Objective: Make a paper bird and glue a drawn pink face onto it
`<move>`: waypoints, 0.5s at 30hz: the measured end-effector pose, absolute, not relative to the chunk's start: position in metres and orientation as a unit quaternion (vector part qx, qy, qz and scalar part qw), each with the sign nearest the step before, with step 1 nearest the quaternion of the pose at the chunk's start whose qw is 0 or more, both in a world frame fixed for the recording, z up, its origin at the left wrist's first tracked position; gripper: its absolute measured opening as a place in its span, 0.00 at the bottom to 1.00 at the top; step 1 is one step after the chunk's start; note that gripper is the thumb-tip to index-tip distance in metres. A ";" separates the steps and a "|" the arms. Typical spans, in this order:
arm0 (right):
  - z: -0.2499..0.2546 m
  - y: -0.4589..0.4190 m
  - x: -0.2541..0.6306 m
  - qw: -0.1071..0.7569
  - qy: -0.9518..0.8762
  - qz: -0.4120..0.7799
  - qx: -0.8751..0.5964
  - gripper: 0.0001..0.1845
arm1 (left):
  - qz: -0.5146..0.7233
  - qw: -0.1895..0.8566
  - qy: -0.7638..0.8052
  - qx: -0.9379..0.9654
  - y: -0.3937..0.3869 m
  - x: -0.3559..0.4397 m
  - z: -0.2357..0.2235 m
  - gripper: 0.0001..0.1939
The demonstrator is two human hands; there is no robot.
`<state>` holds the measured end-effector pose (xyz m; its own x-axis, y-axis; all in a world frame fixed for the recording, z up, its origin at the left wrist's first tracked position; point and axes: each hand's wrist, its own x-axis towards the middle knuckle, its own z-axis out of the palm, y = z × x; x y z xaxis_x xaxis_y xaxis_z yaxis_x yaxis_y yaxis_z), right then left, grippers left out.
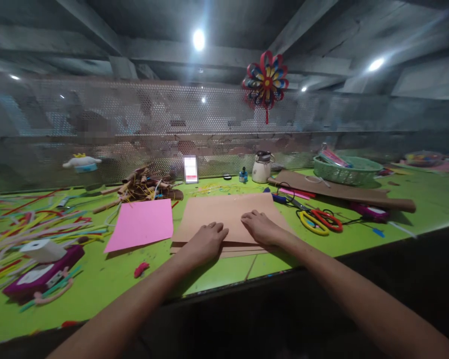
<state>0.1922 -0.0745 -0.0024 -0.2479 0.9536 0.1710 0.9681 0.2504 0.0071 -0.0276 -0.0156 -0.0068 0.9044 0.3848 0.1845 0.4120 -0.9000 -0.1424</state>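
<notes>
A folded sheet of brown kraft paper [224,212] lies on the green table in front of me, its layers showing along the near edge. My left hand [208,240] rests on the lower middle of it, fingers stretched out and pressing on the paper. To the right, my right hand [261,228] also lies on the paper with its fingers extended toward the left. Neither hand grips anything. A pink sheet of paper [142,224] is just left of the brown one. Scissors with yellow and red handles [314,219] lie to the right.
Pipe cleaners [48,224] and a purple box [45,274] occupy the left side. Brown twisted scraps [144,183] are piled behind the pink sheet. A lit screen [190,169], a kettle-like jug [262,167] and a green basket [346,171] stand along the back. Rolled brown paper [344,192] lies right.
</notes>
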 end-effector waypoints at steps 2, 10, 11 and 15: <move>-0.006 -0.078 0.193 0.066 -0.789 -0.068 -0.607 0.14 | -0.075 0.092 -0.211 -0.970 -0.016 -0.028 -0.008 0.16; 0.004 -0.147 0.234 0.073 -0.710 -0.123 -0.690 0.19 | -0.065 0.091 -0.223 -0.968 -0.020 -0.030 -0.003 0.17; 0.009 -0.154 0.238 0.084 -0.686 -0.135 -0.710 0.22 | -0.064 0.091 -0.224 -0.968 -0.020 -0.030 -0.002 0.17; 0.024 -0.137 0.234 0.142 -0.655 -0.160 -0.725 0.23 | -0.058 0.085 -0.224 -0.969 -0.019 -0.028 -0.002 0.17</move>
<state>0.2339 -0.1374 0.0237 0.0912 0.9043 0.4171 0.9948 -0.1019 0.0035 -0.0281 -0.0191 -0.0016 0.8931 0.4239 0.1505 0.4437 -0.8852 -0.1398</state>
